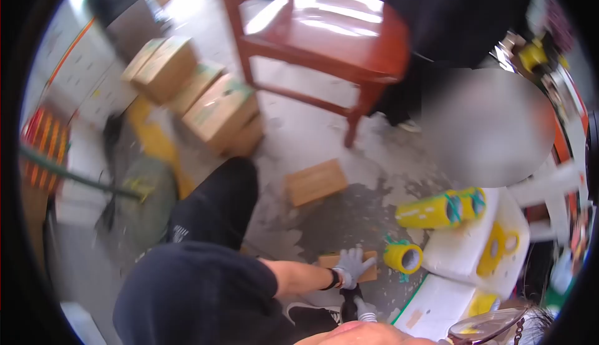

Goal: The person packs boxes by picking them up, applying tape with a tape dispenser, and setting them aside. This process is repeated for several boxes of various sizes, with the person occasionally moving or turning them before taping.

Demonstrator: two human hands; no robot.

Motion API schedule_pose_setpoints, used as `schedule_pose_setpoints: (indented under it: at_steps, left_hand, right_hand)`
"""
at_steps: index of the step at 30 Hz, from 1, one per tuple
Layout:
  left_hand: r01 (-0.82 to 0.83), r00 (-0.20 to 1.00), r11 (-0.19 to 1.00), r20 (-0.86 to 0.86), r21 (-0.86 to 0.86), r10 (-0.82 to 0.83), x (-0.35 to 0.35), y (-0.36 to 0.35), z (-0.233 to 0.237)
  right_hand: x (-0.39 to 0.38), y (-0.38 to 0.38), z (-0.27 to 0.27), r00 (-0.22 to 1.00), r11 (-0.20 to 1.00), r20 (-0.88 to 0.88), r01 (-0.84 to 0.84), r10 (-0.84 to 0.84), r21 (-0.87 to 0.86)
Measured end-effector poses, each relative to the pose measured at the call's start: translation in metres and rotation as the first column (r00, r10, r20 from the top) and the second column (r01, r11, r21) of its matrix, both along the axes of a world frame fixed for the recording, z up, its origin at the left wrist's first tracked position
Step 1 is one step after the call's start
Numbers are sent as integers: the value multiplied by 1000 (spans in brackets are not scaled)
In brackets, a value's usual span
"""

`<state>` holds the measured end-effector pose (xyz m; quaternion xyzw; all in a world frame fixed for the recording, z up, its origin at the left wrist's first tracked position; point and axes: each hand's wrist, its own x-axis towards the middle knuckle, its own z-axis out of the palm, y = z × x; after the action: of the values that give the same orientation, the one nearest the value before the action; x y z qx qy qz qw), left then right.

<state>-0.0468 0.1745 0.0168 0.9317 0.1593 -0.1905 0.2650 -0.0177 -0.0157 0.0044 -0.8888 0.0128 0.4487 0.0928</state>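
Observation:
My left hand (354,266), in a grey glove with a dark band at the wrist, rests with fingers spread on a small brown cardboard box (369,272) on the floor. Just below it, my right hand (364,309), also gloved, is closed on a black tool (350,296) whose kind I cannot make out. Part of that hand is hidden by the eyeglasses and face at the lower edge. A roll of yellow tape (399,257) with green strips stands to the right of the box. Another flat cardboard box (316,182) lies farther ahead.
A red wooden chair (331,26) stands ahead, beside a person in dark clothes (458,14). Stacked cartons (221,111) are at the left. More yellow tape rolls (430,212) lie by a white foam box (452,248) at the right. A blurred patch covers part of the right side.

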Motion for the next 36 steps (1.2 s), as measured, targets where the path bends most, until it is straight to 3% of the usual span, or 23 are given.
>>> schedule_pose_setpoints:
  at_steps: [1, 3, 4, 6, 9, 11, 12, 13, 14, 15, 18, 22, 23, 24, 25, 27, 29, 30, 31, 33, 34, 35, 36]
  left_hand:
    - [18, 999, 1000, 28, 13, -18, 1, 8, -1]
    - [-56, 995, 997, 80, -61, 60, -8, 13, 11]
    - [-42, 983, 993, 172, -114, 62, -14, 21, 19]
    - [-123, 892, 970, 404, -211, 201, -30, 46, 70]
    - [-120, 912, 901, 312, -417, 266, -74, 169, 214]
    - [-144, 733, 927, 593, -345, 334, -119, 253, 225]
    - [-246, 771, 826, 414, -507, 484, -137, 293, 271]
    - [-373, 725, 647, 226, -665, 651, -159, 331, 276]
    - [-332, 641, 566, 259, -755, 722, -173, 373, 274]
    - [-383, 590, 583, 297, -716, 751, -189, 407, 285]
    - [-500, 443, 446, 223, -743, 868, -233, 498, 279]
    - [-692, 417, 485, 251, -535, 873, -265, 605, 239]
    - [-765, 622, 641, 321, 56, 714, -264, 613, 234]
    - [-540, 815, 563, 221, 626, 536, -262, 616, 225]
    - [-428, 904, 379, 390, 820, 177, -265, 610, 207]
    - [-313, 949, 335, 280, 889, 145, -262, 604, 178]
    - [-151, 956, 549, -20, 822, 293, -255, 581, 185]
    - [-380, 921, 607, 348, 698, 176, -240, 540, 176]
    - [-543, 730, 683, 677, 489, 97, -229, 499, 174]
    - [-413, 722, 874, 677, 255, 144, -172, 394, 174]
    - [-301, 781, 903, 623, 308, 48, -145, 354, 157]
    - [-287, 871, 958, 419, 4, 259, -119, 324, 133]
    - [-215, 952, 974, 238, 78, 191, -99, 308, 82]
  right_hand:
    - [5, -3, -17, 997, 997, -21, -74, 74, -2]
    - [16, -36, -60, 930, 938, -128, 347, -343, 6]
    - [18, -32, -56, 984, 984, 73, 167, -163, -53]
    - [17, -29, -53, 993, 993, 52, 99, -103, 67]
    - [16, -11, -24, 997, 901, 82, -21, -16, 433]
    - [14, 50, 42, 880, 780, 427, -411, 206, 472]
    - [28, 50, 49, 883, 786, 326, -455, 338, 419]
    - [27, 60, 57, 891, 794, 316, -440, 326, 419]
    - [28, 70, 66, 952, 861, 211, -293, 223, 416]
    - [30, 80, 71, 988, 906, 111, -144, 109, 399]
    - [30, 96, 66, 992, 896, 75, -125, 103, 426]
    - [18, 131, 78, 983, 891, 24, -175, 181, 419]
    - [18, 134, 73, 984, 894, 22, -172, 179, 413]
    - [16, 137, 67, 989, 898, -29, -122, 148, 422]
    - [12, 135, 62, 991, 903, -84, -61, 106, 424]
    - [9, 151, 77, 970, 860, -61, -180, 236, 477]
    - [5, 154, 77, 977, 769, 3, -168, 211, 617]
    - [10, 148, 76, 968, 788, 14, -211, 249, 578]
    - [14, 146, 70, 958, 795, 26, -252, 285, 551]
    - [15, 135, 53, 971, 728, 10, -186, 239, 660]
    - [16, 136, 55, 976, 741, 1, -165, 217, 651]
    - [16, 141, 62, 978, 715, -1, -153, 210, 682]
    - [14, 142, 67, 980, 689, -10, -133, 200, 713]
